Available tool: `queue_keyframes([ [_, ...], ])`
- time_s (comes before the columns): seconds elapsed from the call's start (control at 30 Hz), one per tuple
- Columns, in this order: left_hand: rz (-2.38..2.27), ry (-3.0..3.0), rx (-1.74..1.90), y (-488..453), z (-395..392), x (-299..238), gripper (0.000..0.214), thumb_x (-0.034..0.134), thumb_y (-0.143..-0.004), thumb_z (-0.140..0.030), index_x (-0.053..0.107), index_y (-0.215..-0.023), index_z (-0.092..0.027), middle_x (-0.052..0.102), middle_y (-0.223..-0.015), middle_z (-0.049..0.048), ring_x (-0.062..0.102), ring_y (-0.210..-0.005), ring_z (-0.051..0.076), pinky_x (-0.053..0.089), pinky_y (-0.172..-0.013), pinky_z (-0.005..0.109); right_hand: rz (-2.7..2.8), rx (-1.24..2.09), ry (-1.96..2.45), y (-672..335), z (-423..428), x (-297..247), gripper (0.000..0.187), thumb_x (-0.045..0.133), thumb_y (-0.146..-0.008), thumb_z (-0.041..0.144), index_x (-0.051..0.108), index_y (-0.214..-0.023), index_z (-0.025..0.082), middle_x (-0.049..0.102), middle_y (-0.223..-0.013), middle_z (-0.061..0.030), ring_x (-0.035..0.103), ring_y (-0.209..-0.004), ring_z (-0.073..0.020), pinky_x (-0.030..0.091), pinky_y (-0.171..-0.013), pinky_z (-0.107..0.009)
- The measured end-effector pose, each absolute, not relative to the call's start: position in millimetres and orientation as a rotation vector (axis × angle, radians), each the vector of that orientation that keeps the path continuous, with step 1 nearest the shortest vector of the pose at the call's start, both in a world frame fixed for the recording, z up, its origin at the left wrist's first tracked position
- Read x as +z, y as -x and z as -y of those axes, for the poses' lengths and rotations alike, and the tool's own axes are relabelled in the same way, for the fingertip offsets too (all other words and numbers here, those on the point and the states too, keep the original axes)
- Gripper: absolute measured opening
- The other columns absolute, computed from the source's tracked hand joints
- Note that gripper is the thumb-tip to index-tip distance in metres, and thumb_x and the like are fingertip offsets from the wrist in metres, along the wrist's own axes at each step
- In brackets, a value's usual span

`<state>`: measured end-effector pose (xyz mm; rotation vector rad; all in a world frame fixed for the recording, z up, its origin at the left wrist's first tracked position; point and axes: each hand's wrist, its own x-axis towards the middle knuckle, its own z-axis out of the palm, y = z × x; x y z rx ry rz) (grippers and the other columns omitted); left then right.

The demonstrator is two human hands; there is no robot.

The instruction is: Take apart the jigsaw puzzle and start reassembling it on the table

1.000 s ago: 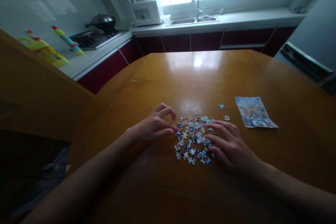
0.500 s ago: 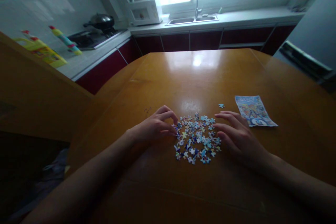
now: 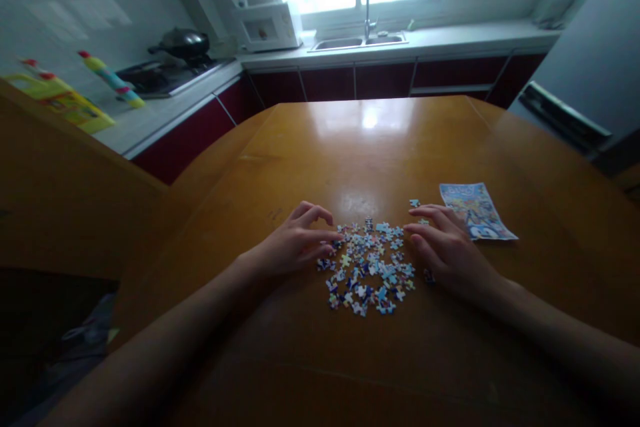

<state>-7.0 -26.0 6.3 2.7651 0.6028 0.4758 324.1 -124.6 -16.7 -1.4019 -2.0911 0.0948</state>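
Note:
Many small jigsaw puzzle pieces [image 3: 370,270], blue, white and yellow, lie in a loose pile on the brown wooden table [image 3: 370,160]. My left hand [image 3: 303,240] rests at the pile's left edge, fingers curved and apart, the tips touching or just over some pieces. At the right edge is my right hand [image 3: 445,243], its fingers spread and bent, with a few pieces beside and below them. A single light-blue piece [image 3: 415,203] sits apart, above the right fingertips. Partly behind that hand lies a colourful printed sheet [image 3: 483,210].
Beyond the table runs a counter with a double sink [image 3: 357,43], a white microwave [image 3: 267,27] and a stove bearing a dark wok [image 3: 184,43]. Yellow bottles [image 3: 75,103] stand at the left. A fridge [image 3: 583,60] is at the right.
The view has shifted slightly. My left fingers have spread, and a few pieces now lie farther out on the pile's left. Pieces also show apart from the pile near my right hand.

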Motion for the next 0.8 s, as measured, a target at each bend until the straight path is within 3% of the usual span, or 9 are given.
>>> queue_keyframes([
  [0.17,-0.653,-2.858,0.460,5.8,25.3,-2.8,0.029,0.066,-0.092,-0.035,0.069,-0.121,-0.035,0.053,-0.131,0.0071,0.042,-0.119,0.028,0.041,-0.104,0.048,2.154,0.085,1.462,-323.3,121.2,-22.0,0.027,0.046,-0.098,0.027,0.068,-0.113,0.023,0.057,-0.132,-0.0105,0.045,-0.128,-0.0306,0.040,-0.105,-0.057],
  [0.5,-0.753,-2.809,0.587,13.4,15.2,2.7,0.018,0.060,-0.095,-0.035,0.078,-0.097,-0.031,0.061,-0.121,0.0047,0.046,-0.112,0.025,0.042,-0.100,0.045,2.102,0.041,1.516,-326.8,119.1,-23.3,0.030,0.045,-0.097,0.027,0.071,-0.110,0.023,0.059,-0.129,-0.0119,0.048,-0.124,-0.0327,0.042,-0.100,-0.059],
  [0.8,-0.797,-2.793,0.622,11.3,12.7,-1.9,0.024,0.053,-0.099,-0.033,0.075,-0.106,-0.028,0.059,-0.120,0.0061,0.046,-0.113,0.025,0.042,-0.099,0.044,2.165,0.077,1.453,-322.0,120.6,-23.0,0.028,0.046,-0.099,0.027,0.067,-0.116,0.023,0.056,-0.132,-0.0113,0.044,-0.128,-0.0311,0.041,-0.105,-0.057],
])
